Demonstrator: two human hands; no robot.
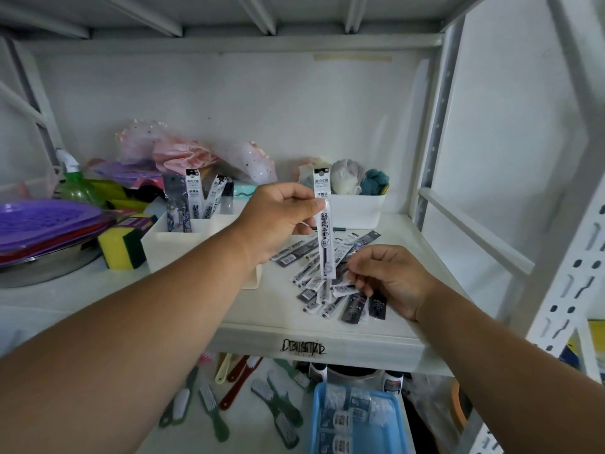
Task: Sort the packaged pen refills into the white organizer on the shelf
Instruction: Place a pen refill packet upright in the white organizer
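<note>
Right hand (393, 280) fingers loose refills (327, 290); left hand's (278, 221) grip pinches one packet (325, 224) upright.

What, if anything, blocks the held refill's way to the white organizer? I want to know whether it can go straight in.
Nothing visible blocks it. The left hand holds the refill upright in the air, right of the organizer. The organizer's top is open, with a few refills already standing in its back compartments.

Upright white refill packet (325, 224); others (330, 283) scattered beside white organizer (170, 244)
</note>
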